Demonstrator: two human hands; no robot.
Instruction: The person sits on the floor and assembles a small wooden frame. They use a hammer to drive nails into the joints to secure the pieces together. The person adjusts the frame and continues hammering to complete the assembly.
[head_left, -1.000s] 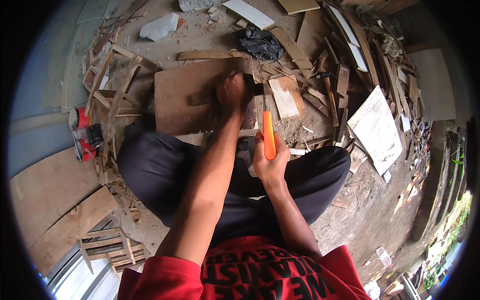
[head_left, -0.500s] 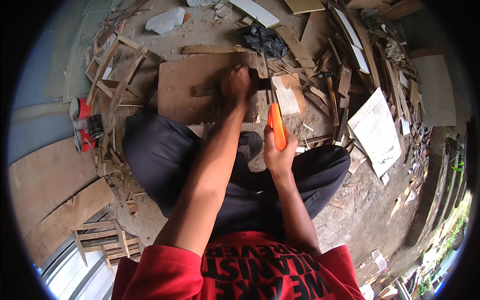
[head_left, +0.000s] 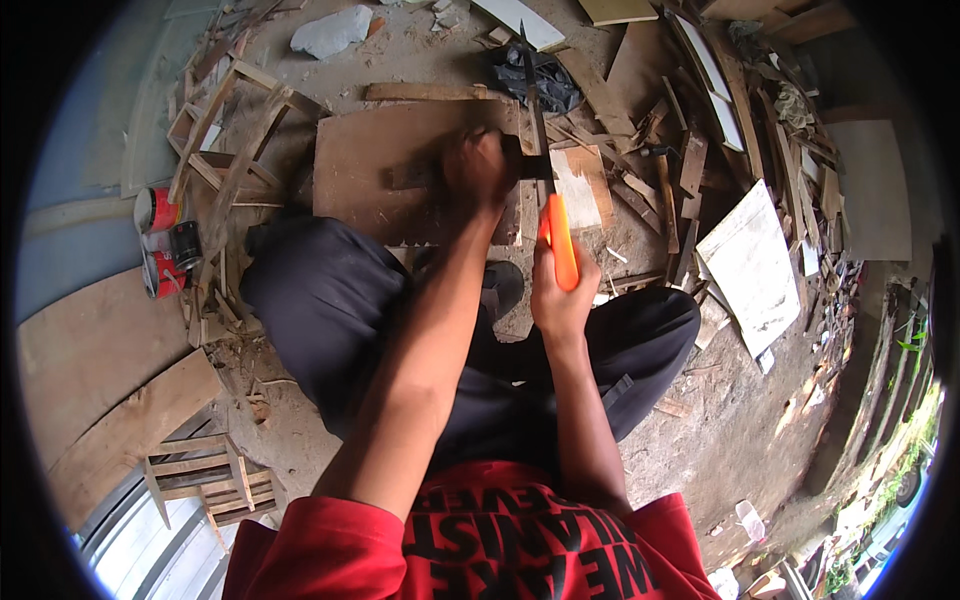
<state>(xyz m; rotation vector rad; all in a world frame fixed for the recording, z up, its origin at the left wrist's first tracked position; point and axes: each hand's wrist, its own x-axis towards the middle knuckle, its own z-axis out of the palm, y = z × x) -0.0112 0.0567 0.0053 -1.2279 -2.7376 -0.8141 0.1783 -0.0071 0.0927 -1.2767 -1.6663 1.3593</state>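
Pushing orange-handled metal saw (head_left: 562, 238) farther forward than before, just past right edge of brown rectangular wooden board (head_left: 350, 150) | likely mid-stroke | gripping it in right hand (head_left: 562, 308) | clenching left hand (head_left: 480, 168) over dark flat strip (head_left: 533, 167)

Dusty floor (head_left: 740, 430), scrap everywhere. Far edge: grey concrete chunk (head_left: 331, 31), white panel strip (head_left: 540, 33), crumpled black plastic bag (head_left: 557, 88) just nearer. Left side: broken wooden frame (head_left: 262, 135), tilted; red tin cans (head_left: 162, 275) beside it, dark can (head_left: 186, 246) between them. Near-left corner: plywood sheet (head_left: 105, 350), small slatted wooden rack (head_left: 232, 492). Right side: hammer (head_left: 666, 200) with wooden handle, among wood offcuts (head_left: 690, 165); white square-ish panel (head_left: 752, 265), stained, lying askew; pale sheet (head_left: 870, 190) farther out, standing. Near-right corner: clear plastic cup (head_left: 750, 520), green plants (head_left: 905, 460) beyond.
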